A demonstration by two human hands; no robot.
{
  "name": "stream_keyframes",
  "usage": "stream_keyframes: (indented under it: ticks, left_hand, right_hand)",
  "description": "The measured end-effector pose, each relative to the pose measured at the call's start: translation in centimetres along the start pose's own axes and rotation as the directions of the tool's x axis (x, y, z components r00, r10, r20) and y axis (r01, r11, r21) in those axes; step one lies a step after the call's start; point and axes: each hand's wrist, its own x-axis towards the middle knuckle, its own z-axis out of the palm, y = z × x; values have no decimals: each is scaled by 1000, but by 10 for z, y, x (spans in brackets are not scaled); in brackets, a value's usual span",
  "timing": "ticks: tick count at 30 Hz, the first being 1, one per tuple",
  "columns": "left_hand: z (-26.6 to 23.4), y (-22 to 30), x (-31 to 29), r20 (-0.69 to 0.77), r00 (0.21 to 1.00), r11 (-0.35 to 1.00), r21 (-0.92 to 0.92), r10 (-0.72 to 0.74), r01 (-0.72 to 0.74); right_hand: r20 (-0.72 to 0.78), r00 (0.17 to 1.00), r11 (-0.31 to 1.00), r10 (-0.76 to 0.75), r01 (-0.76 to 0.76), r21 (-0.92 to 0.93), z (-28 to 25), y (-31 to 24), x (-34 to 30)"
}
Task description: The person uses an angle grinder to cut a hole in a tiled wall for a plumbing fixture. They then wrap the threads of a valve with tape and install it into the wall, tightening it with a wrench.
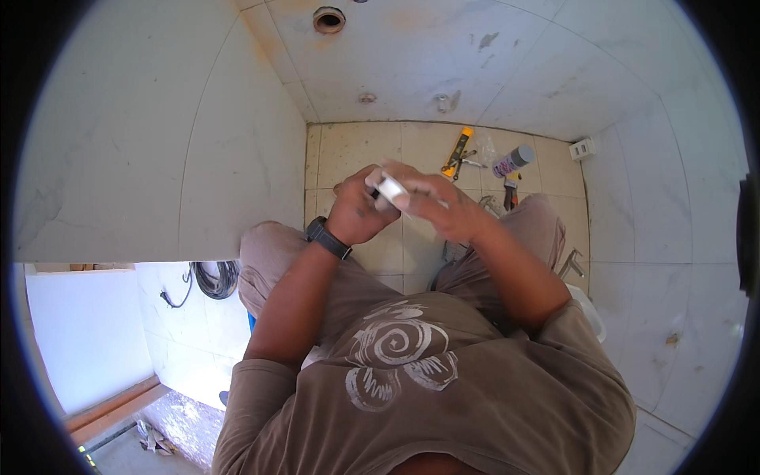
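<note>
Both my hands meet in front of me, above the tiled floor between my knees. My right hand, smeared by motion, has its fingers closed on a small white roll that looks like thread seal tape. Touching or just beside it is my left hand, with a dark watch on its wrist. Its fingers are curled round a small dark piece, mostly hidden, whose kind I cannot make out.
By the far wall lie a yellow tool, a grey-capped spray can and several hand tools. A white socket box sits at the right corner. An open pipe hole marks the far wall. Coiled black cable is at left.
</note>
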Motion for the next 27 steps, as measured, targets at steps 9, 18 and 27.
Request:
stream_keyframes:
  ticks: [9, 18, 27]
  left_hand:
    - [-2, 2, -1, 10, 999, 994, 104, 44, -45]
    - [-12, -1, 6, -159, 987, 992, 125, 18, 2]
    - [-16, -1, 7, -152, 987, 957, 291, 58, -11]
  right_hand:
    - [-392, 880, 933, 268, -338, -121, -17, 67, 18]
    - [-333, 919, 731, 213, -376, -569, 1, 63, -20]
    - [-66, 998, 870, -2, -31, -492, 4, 18, -30]
